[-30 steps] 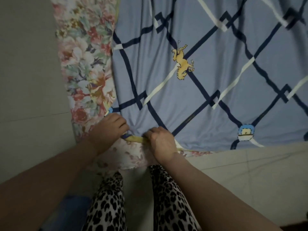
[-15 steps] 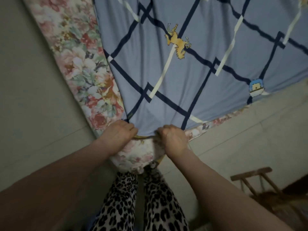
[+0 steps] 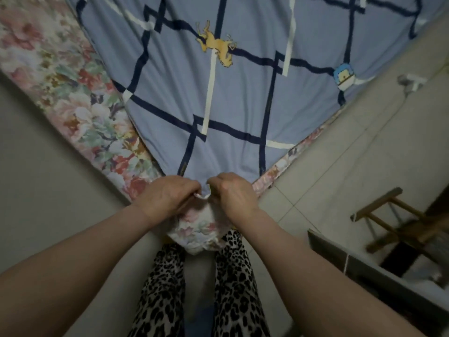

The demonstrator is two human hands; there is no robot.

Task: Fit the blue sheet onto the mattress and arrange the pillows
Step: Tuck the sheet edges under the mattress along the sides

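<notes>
Both of my hands are clenched on the corner hem of the blue sheet (image 3: 233, 100), my left hand (image 3: 167, 198) and my right hand (image 3: 233, 195) nearly touching at the near corner of the floral mattress (image 3: 73, 100). Most of the sheet lies spread across the mattress top, while the floral side stays bare along the left edge and below my fists.

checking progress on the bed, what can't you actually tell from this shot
- Fingertips of the left hand and right hand: curled under the blue sheet corner, head view.
- Mattress corner: hidden by both hands.
- Pillows: none in frame.
- Far sheet corners: cut off by the top edge.
- Wooden stool: blurred, partly hidden.
</notes>
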